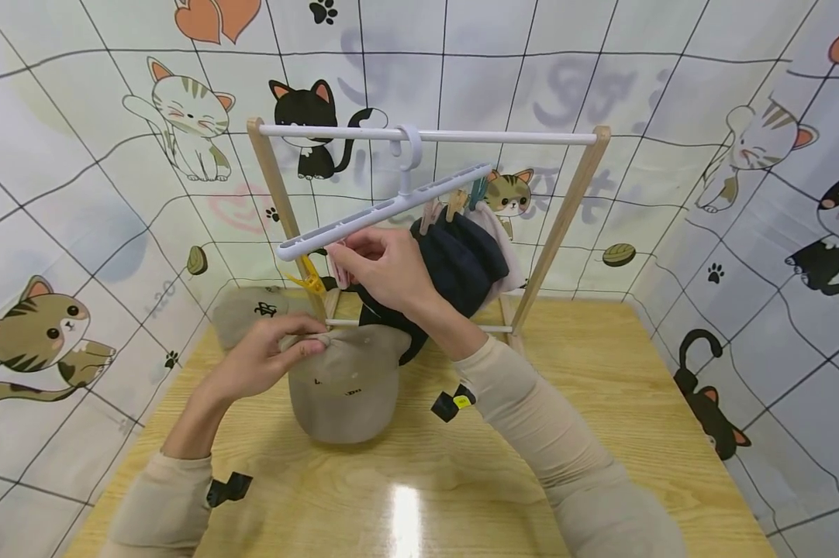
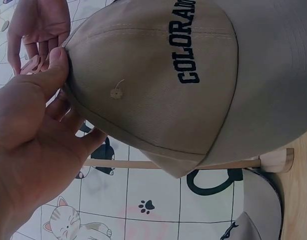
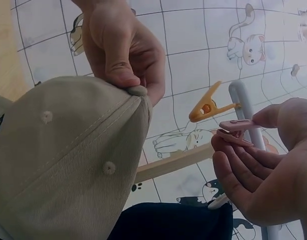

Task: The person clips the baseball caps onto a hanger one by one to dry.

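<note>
Between its thumb and fingers, my left hand (image 1: 259, 356) pinches a beige baseball cap (image 1: 343, 395) by the crown near the top button (image 3: 138, 90), and the brim hangs down. Dark letters show on its front in the left wrist view. My right hand (image 1: 395, 271) holds a pink clothespin (image 3: 236, 131) just under the low left end of a pale lilac hanger (image 1: 378, 211). Beside it, a yellow clothespin (image 3: 207, 107) is attached to the hanger. Under the hanger's raised right side hangs a navy item (image 1: 464, 256), with several clothespins (image 1: 456, 203) above it.
The hanger hooks over the white bar (image 1: 503, 137) of a small wooden rack (image 1: 562, 225) and tilts down to the left. Another beige cap (image 1: 241, 314) lies at the table's (image 1: 566, 434) back left. A pale pink item (image 1: 506, 240) hangs behind the navy one. Cat-print sheets surround the table.
</note>
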`<state>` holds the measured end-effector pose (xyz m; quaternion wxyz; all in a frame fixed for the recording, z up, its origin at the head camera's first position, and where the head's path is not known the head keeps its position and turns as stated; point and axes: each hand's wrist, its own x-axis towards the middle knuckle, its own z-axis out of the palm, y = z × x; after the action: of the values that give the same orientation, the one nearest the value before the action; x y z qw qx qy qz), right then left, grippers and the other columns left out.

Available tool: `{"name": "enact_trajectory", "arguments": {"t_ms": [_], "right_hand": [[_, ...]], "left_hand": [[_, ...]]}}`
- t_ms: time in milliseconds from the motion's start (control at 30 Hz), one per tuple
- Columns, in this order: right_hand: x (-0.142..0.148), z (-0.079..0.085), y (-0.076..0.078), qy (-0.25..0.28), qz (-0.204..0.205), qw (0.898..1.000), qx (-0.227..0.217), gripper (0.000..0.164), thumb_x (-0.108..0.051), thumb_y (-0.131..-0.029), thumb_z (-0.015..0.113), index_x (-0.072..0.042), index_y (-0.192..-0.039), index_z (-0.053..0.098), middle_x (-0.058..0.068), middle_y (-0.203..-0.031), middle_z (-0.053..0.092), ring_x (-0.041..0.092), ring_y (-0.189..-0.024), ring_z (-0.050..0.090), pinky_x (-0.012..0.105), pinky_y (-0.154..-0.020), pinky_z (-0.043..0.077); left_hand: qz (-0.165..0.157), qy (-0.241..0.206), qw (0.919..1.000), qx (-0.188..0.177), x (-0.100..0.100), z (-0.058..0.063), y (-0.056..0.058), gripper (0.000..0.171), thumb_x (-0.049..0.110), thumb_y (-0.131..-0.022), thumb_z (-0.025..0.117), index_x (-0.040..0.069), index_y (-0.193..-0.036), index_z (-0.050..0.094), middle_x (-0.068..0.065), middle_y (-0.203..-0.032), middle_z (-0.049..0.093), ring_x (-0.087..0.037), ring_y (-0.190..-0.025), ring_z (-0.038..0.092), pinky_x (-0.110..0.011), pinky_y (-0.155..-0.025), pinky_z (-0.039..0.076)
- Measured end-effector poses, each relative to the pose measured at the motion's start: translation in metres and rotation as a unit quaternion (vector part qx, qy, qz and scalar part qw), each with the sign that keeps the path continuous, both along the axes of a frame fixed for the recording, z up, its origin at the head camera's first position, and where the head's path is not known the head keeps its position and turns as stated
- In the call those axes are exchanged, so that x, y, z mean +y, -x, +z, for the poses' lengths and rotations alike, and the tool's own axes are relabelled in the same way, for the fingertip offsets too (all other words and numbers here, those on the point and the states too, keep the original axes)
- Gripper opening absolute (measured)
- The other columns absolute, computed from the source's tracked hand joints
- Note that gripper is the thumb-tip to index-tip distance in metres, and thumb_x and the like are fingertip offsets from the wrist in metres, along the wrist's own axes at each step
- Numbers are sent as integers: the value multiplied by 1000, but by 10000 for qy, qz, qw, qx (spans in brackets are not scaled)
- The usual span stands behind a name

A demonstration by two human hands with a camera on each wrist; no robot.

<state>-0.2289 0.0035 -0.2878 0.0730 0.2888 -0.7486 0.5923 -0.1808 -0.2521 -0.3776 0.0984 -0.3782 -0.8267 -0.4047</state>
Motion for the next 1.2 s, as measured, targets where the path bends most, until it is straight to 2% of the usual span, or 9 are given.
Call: {"name": "enact_trajectory", "arguments": {"t_ms": [133, 300, 400, 700, 900, 1100, 1200], "right_hand": [[2, -3, 3, -47, 13, 10000, 53, 19, -21, -107, 79, -3, -107, 85, 11, -85, 81, 20, -76, 78, 27, -74, 61], [4, -8, 7, -96, 37, 9999, 58, 19, -22, -107, 78, -4, -105, 84, 9, -82, 80, 34, -80, 79, 27, -72, 59], [5, -9, 8, -130, 2, 9999, 46, 18, -22, -106, 79, -4, -105, 84, 9, -82, 80, 37, -81, 79, 27, -72, 58], [8, -12, 10, -277, -137, 9995, 37, 19, -22, -107, 79, -4, -106, 85, 11, -87, 82, 35, -84, 80, 26, -75, 57], [9, -15, 11, -272, -75, 9996, 28, 17, -20, -107, 78, -4, -107, 85, 11, -87, 82, 24, -80, 79, 27, -73, 56], [11, -16, 11, -227, -52, 9997, -21, 18, -20, -107, 78, -4, -107, 85, 12, -88, 82, 40, -86, 79, 26, -73, 57], [12, -16, 10, -253, -59, 9997, -42, 18, -21, -107, 78, -4, -108, 85, 12, -91, 83, 40, -87, 79, 26, -74, 58]], "left_hand": [[176, -35, 9997, -186, 2, -1, 1, 23, -4, -104, 76, 13, -118, 82, -1, -110, 84, 1, -101, 72, -17, -89, 57], [412, -180, 9986, -276, 5, -2, 3, 21, -3, -104, 76, 10, -119, 83, -5, -112, 85, 2, -106, 72, -16, -92, 56], [524, -263, 9979, -274, 8, -3, 4, 20, -1, -105, 76, 8, -120, 83, -6, -112, 85, 3, -107, 71, -17, -93, 56], [487, -590, 9968, -220, 15, 0, 11, 20, -2, -106, 73, 4, -124, 81, -14, -119, 83, 4, -110, 69, -16, -93, 57], [486, -703, 9956, -393, 21, -2, 16, 20, -2, -107, 72, 1, -125, 80, -16, -121, 83, 3, -110, 69, -16, -91, 57], [545, -649, 9938, -716, 26, -6, 24, 20, 5, -110, 71, 1, -128, 79, -16, -126, 81, -2, -114, 69, -18, -93, 56], [536, -657, 9915, -985, 29, -9, 29, 23, 6, -112, 69, -1, -131, 78, -18, -129, 81, -1, -116, 69, -16, -95, 56]]}}
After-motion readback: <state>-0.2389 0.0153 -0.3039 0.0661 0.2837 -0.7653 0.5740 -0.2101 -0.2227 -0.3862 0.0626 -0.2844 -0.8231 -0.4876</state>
